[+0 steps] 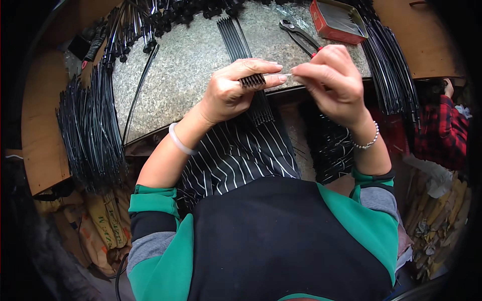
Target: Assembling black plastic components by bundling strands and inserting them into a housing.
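Observation:
My left hand (pixel 235 90) grips a flat bundle of black cable ties (pixel 252 81), their heads lined up between thumb and fingers and their tails hanging down toward my lap. My right hand (pixel 332 75) pinches a thin pale strip (pixel 287 75) that runs across to the left fingertips beside the bundle's heads. Both hands hover over the near edge of the grey speckled worktop (pixel 186 65). A white bangle circles the left wrist and a beaded bracelet the right.
Loose black ties (pixel 235 37) lie on the worktop. Thick hanks of black ties hang at left (pixel 93 130) and right (pixel 394 75). Red-handled pliers (pixel 301 39) and a red tin box (pixel 337 20) sit at the back. Another person in a red plaid sleeve (pixel 444 130) is at right.

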Demonstrator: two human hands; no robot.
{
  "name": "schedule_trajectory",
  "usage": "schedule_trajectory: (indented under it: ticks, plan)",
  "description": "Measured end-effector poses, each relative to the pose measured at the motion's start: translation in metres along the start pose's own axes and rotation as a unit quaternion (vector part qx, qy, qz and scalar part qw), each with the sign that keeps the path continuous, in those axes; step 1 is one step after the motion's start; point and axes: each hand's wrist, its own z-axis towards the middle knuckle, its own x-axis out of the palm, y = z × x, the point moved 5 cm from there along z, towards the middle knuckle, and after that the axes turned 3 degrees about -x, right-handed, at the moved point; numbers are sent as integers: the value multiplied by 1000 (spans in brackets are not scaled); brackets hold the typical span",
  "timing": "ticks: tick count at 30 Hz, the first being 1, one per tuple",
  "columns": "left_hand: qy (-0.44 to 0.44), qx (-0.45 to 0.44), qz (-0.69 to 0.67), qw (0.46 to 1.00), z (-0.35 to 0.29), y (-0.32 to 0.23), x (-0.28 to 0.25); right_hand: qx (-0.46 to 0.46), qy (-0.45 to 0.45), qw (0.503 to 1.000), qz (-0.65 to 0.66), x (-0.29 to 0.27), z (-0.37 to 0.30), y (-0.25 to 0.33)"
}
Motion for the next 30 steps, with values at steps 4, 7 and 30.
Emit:
schedule_trajectory:
  ticks: [4,7,30]
  plan:
    - [13,9,-27,1000,-1,-1,1,5,-9,1000,-11,9,-6,9]
    - [14,12,-25,1000,-1,0,1,10,-11,1000,-11,10,-8,11]
    - [-3,-12,-29,1000,-2,5,-2,15,-18,999,35,12,-1,7]
